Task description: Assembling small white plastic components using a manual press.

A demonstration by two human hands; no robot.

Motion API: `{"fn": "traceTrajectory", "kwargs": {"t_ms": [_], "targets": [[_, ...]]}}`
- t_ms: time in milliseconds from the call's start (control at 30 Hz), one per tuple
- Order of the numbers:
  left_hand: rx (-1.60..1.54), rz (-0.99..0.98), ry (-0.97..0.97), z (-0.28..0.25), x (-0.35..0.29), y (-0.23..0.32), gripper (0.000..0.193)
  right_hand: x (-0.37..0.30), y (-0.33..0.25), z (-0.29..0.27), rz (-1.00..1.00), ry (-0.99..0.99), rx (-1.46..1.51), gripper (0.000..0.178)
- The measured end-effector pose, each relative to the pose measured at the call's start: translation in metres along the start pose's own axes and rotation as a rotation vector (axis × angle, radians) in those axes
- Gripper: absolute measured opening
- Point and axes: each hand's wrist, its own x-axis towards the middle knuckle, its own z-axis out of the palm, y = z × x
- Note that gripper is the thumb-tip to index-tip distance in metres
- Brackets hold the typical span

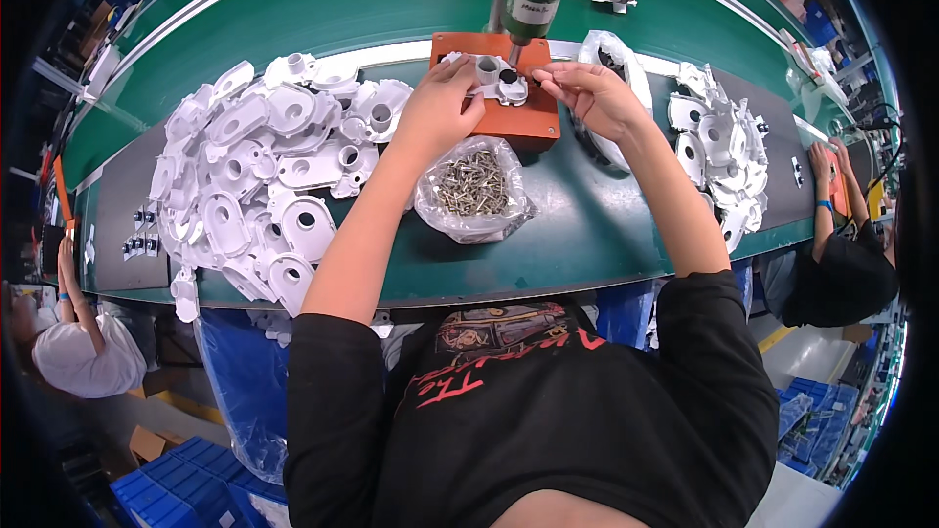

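Note:
A white plastic part [488, 68] with a round tube and a small black round piece [508, 75] sits on an orange fixture block [528, 120]. My left hand [442, 108] grips its left side, the fingers over the edge and partly hidden. Just right of that part, my right hand [599, 98] is raised with thumb and forefinger pinched together; what is between them is too small to make out. Above the part, the green press-like machine [533, 0] points its narrow metal tip [514, 54] down. Near me, a clear plastic bag [460, 227] holds many screws [474, 184].
White plastic parts [235, 171] are heaped on the left, with another pile [722, 152] on the right. Behind my right wrist lies a plastic bag [631, 73] with dark pieces. Small black parts [140, 235] rest on a dark mat. Co-workers [93, 347] sit at both sides.

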Motion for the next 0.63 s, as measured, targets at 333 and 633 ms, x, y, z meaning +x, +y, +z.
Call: {"fn": "traceTrajectory", "kwargs": {"t_ms": [333,633], "targets": [[0.028,0.019,0.010,0.001,0.000,-0.001,0.020,0.012,0.001,-0.008,0.106,-0.099,0.002,0.012],[0.009,-0.004,0.012,0.000,-0.001,0.000,0.023,0.036,0.015,0.012,-0.299,0.062,-0.712,0.026]]}}
